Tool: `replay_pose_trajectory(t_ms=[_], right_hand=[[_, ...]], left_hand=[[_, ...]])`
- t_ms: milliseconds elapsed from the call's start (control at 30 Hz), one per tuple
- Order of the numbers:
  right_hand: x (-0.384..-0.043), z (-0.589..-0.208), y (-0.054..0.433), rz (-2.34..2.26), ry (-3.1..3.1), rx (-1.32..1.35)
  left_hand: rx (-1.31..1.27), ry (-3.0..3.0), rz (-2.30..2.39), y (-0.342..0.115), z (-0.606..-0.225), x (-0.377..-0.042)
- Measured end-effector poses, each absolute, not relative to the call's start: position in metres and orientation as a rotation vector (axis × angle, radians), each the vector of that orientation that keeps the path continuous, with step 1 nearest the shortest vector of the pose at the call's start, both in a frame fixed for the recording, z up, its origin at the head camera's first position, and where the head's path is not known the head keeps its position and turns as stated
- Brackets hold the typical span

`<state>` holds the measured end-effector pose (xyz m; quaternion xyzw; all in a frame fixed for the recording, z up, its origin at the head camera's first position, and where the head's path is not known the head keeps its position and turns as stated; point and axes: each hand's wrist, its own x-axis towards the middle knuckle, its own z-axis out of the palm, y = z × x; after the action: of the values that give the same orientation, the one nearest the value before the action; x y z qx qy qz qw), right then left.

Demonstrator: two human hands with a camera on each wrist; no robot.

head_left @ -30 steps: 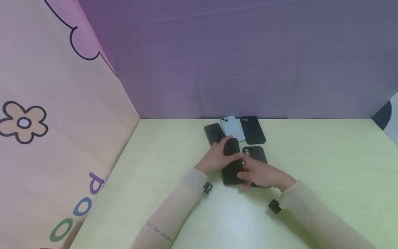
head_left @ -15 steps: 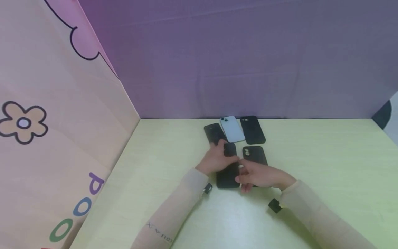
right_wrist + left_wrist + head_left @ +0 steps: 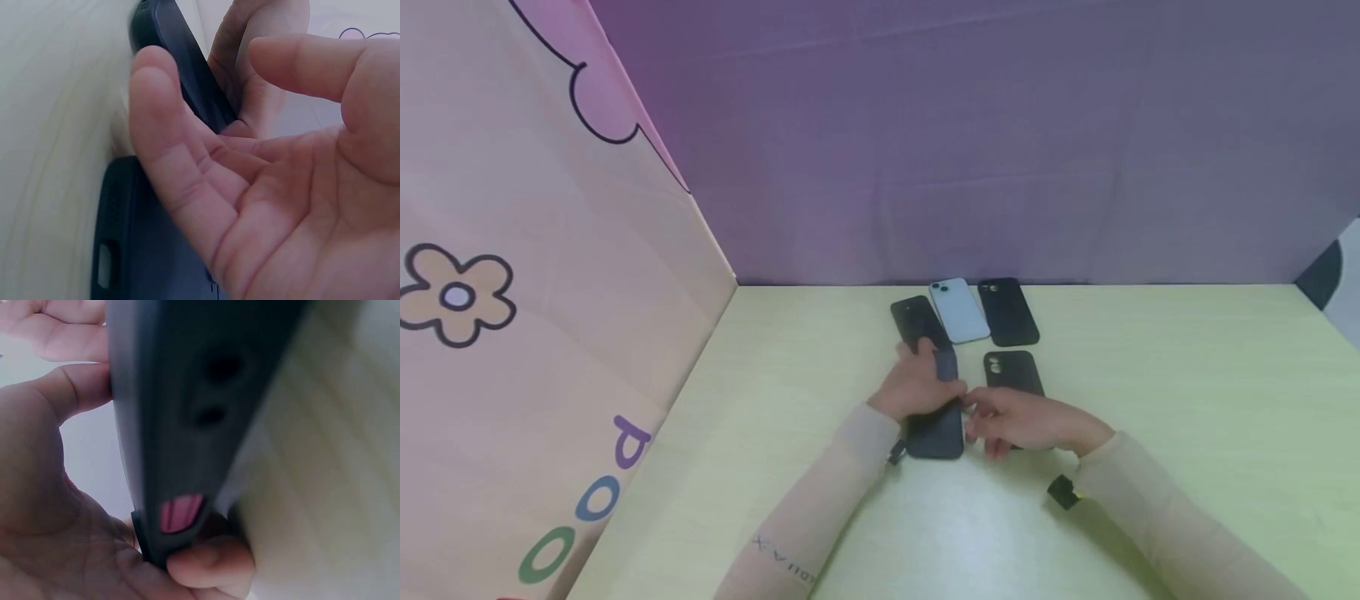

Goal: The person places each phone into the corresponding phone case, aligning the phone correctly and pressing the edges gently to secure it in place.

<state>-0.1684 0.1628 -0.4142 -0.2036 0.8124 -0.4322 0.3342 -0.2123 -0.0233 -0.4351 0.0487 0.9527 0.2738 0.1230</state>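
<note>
The left hand (image 3: 913,390) is pinching the phone (image 3: 935,439) short of the far edge of the bench (image 3: 790,367), the right hand (image 3: 1026,417) is hanging relaxed beside it, and the phone, presumably stiff and slippery, is favouring a long-edge hold.

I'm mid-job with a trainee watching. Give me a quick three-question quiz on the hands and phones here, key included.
1. Multiple choice. The left hand:
A) hangs idle
B) grips a dark phone-shaped item
C) is out of every view

2. True or false. The light blue phone lies farther back on the table than the right hand.

3. Fill in the blank. The case partly hidden by the right hand in the head view is ____ in colour.

Key: 1. B. 2. True. 3. Black.
</note>
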Motion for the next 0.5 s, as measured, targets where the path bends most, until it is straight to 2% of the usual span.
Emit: replay_pose_trajectory(t_ms=[500], right_hand=[[-0.173,-0.412,0.169,-1.135,2.232,-0.568]], left_hand=[[0.044,2.839,0.717,-0.049,-0.433,-0.231]])
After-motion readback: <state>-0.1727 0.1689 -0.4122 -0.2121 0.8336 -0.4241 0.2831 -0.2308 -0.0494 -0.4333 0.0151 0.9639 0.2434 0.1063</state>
